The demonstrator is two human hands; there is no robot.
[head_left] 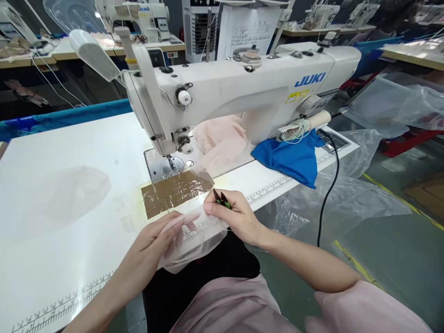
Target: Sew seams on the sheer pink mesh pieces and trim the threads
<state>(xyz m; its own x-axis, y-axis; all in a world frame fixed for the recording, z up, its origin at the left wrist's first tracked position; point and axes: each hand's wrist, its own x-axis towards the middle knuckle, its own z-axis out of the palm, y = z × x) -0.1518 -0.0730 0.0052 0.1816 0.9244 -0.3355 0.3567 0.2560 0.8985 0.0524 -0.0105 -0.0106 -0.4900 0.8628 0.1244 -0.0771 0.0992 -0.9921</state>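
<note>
My left hand [151, 240] has its fingers pinched on a sheer, pale pink piece of fabric [197, 252], which droops at the near edge of the white tabletop [86, 231], above my lap. My right hand [237, 215] has its fingers closed around small thread snips with dark blades and green on the handle [224, 200], thumb and forefinger meeting at the fabric's end. A printed ruler scale [267, 189] runs along the edge (its numbers are too small for me to read). Beyond lies a shiny brown rectangular patch [176, 192], then the white metal sewing machine [215, 81], lettered "JUKI" in blue, with a yellow label [297, 96] I can't make out. Pale peach cloth [222, 138] is heaped under its arm; a bright blue cloth [289, 159] lies to the right. Farther back, another white machine [130, 18] also reads "JUKI".
</note>
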